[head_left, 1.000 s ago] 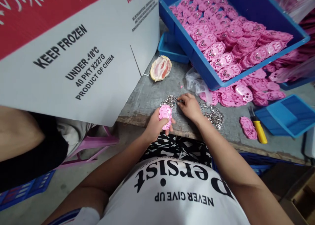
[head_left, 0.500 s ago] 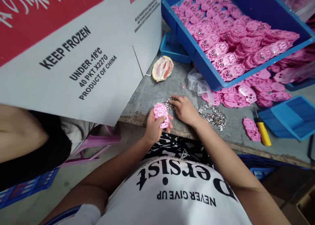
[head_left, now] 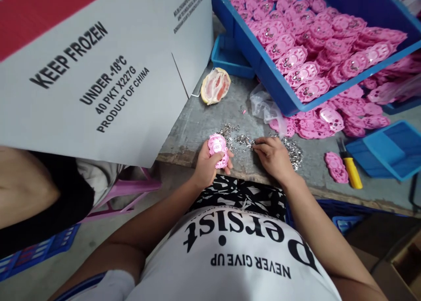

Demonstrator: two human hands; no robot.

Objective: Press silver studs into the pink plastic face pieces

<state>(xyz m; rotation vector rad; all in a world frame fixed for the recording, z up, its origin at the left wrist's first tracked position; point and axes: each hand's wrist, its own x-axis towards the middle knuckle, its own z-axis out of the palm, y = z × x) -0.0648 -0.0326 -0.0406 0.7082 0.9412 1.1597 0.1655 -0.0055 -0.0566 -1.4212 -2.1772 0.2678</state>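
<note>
My left hand (head_left: 208, 167) is closed around a pink paw-shaped plastic part (head_left: 218, 149), held upright at the near edge of the grey table (head_left: 210, 116). My right hand (head_left: 271, 154) rests on the table just to the right of it, fingertips pinched together among small silver metal pieces (head_left: 244, 139) scattered there. What the fingertips hold, if anything, is too small to make out. More of the silver pieces (head_left: 292, 149) lie heaped right behind that hand.
A large blue bin (head_left: 263, 68) full of pink paw parts (head_left: 305, 42) stands at the back right, with loose parts (head_left: 329, 121) beneath it. A yellow-handled screwdriver (head_left: 351, 171), blue trays (head_left: 384, 154), a pomelo piece (head_left: 215, 86), a plastic bag (head_left: 265, 108) and a white carton (head_left: 98, 73) surround the work spot.
My right hand has moved from the silver pieces left of centre to those further right. My left hand still holds the pink part in about the same place.
</note>
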